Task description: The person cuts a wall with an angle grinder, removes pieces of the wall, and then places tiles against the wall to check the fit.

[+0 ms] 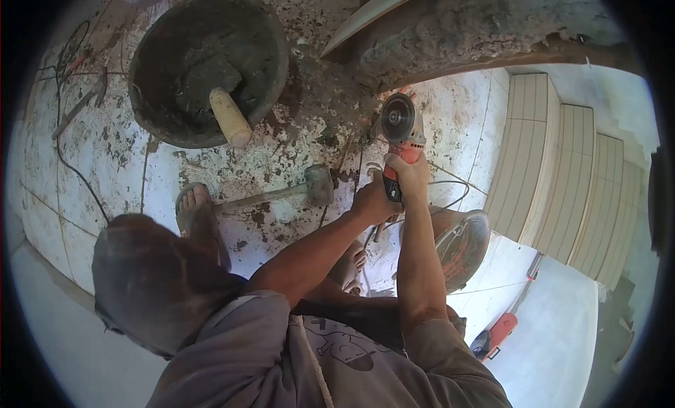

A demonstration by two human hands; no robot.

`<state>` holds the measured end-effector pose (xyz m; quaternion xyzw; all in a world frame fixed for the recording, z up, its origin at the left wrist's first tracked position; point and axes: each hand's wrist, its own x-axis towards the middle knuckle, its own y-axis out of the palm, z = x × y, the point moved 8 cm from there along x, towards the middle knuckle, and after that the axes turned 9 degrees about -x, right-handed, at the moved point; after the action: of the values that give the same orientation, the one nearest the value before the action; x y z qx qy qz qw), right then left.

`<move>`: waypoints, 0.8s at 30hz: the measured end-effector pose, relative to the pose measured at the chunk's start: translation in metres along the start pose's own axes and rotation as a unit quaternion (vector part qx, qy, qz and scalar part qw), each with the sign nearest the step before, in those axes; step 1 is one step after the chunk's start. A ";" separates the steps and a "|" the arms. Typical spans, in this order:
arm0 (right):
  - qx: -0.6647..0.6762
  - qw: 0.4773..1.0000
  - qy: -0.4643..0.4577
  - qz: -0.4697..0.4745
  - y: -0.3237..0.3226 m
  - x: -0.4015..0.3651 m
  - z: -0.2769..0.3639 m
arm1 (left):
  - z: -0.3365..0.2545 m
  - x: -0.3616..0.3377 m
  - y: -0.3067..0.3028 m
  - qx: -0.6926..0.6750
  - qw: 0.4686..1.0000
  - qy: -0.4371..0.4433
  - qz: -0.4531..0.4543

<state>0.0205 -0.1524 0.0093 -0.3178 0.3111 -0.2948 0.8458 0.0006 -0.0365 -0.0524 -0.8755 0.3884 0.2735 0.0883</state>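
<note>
1. Angle grinder (404,153), red and black, is held at the centre of the frame, disc (397,118) uppermost. The person's right hand (410,176) wraps its red body; the left hand (375,200) grips the darker rear. Whether the disc is spinning cannot be told.

2. Fingers could be cut if a hand slid forward. The right hand is the nearer to the disc, and no guard shows across the disc's visible face.

3. A kick could follow if the running disc caught the rough, broken edge (450,53) near it, at upper right. Loosely closed hands would feel it most.

4. Bare feet, the left foot (193,199) left of centre and the right foot (351,264) below the hands, could be hurt by sparks, chips or a dropped tool.

5. A cord (467,188) loops just right of the hands; it could snag and tug the tool aside.

6. Footing could fail on the stained, crumb-strewn floor (105,169), or against the mallet (319,186) lying between the feet and the mortar basin (280,56) at upper left.
</note>
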 end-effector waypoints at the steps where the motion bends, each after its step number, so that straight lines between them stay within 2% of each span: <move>1: -0.003 1.000 0.002 0.002 0.003 -0.001 0.000 | 0.003 0.001 0.001 -0.008 1.000 -0.001 0.001; 6: -0.063 0.997 0.037 -0.026 0.014 0.014 -0.018 | 0.012 0.014 -0.004 -0.018 0.999 -0.023 0.026; 9: -0.036 0.998 0.044 0.011 0.026 0.022 -0.024 | 0.014 0.020 -0.009 -0.031 0.999 -0.023 0.027; 24: -0.063 0.995 0.066 0.033 0.037 0.045 -0.030 | 0.014 0.042 -0.016 -0.027 0.999 -0.030 0.034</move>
<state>0.0384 -0.1715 -0.0507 -0.3393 0.3948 -0.2667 0.8111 0.0290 -0.0470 -0.0882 -0.8553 0.4073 0.3133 0.0666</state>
